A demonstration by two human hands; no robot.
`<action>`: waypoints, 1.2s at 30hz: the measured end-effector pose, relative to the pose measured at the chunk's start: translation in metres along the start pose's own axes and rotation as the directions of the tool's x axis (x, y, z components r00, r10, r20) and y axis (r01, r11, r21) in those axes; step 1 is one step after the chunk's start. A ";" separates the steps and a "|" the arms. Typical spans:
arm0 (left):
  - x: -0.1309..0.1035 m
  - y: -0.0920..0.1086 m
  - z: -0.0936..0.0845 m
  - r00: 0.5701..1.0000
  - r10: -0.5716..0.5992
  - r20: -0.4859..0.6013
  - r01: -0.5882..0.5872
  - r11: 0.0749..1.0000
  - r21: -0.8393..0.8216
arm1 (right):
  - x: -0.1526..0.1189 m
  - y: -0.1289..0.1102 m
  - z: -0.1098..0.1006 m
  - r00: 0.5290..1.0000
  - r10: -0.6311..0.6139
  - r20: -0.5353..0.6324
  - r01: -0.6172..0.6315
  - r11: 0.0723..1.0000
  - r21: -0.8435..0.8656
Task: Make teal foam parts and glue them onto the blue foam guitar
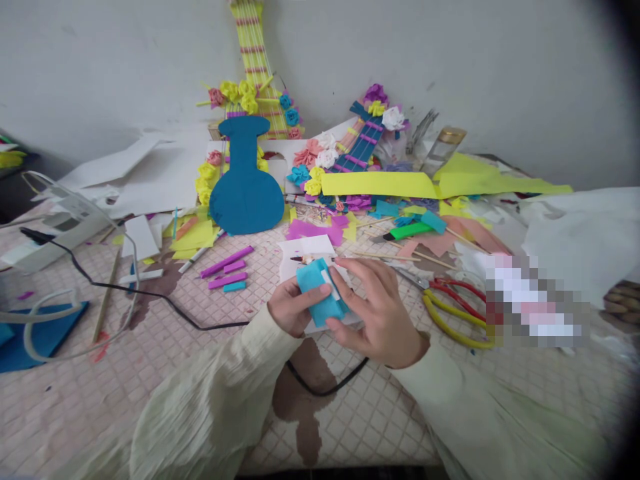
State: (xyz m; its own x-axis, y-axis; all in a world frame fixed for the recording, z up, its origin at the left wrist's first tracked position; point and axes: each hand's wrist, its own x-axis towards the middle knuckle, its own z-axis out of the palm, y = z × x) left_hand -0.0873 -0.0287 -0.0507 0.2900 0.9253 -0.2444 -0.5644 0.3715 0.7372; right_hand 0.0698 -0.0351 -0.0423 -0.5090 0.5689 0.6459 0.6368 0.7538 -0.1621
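Pinching a rectangular sky-blue paper piece (327, 309) bearing a narrow white strip (331, 287) in left hand (294, 308); touching it with right hand's (384, 310) spread fingers, at five o'clock from dark-blue guitar-shaped cutout (246, 193).

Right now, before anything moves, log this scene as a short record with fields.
Left hand: holds light-blue paper, thumb over its front
Right hand: fingers at the paper's right side
On the paper: small white strip, partly under the left thumb
Beyond the hands, to the left: dark-blue cutout with a round base and narrow neck
Loose strips: purple strips, left of the hands
Cutter: green handle, beyond the right hand
Right of the hands: red handles and yellow handles
Table cover: diamond pattern
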 end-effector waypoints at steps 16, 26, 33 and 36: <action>-0.001 0.002 0.006 1.000 -0.011 -0.016 0.011 1.000 -0.020 | -0.001 -0.002 -0.001 1.000 0.001 0.026 -0.003 0.997 0.073; -0.002 0.002 0.003 0.999 -0.018 -0.029 0.018 1.000 0.001 | -0.004 -0.003 -0.001 0.999 0.018 0.048 -0.024 0.991 0.133; 0.000 0.003 0.003 1.000 -0.010 0.015 0.011 0.999 -0.034 | -0.004 -0.004 -0.002 0.997 0.068 -0.021 -0.063 0.979 0.196; 0.000 0.004 0.002 0.999 -0.014 0.033 0.015 0.999 -0.033 | -0.005 -0.004 -0.001 0.986 0.160 -0.042 -0.145 0.959 0.242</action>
State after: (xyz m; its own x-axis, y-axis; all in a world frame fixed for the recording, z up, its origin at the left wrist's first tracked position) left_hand -0.0877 -0.0277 -0.0465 0.3227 0.9171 -0.2339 -0.5853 0.3876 0.7122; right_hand 0.0708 -0.0411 -0.0442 -0.3760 0.6678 0.6424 0.5443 0.7202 -0.4301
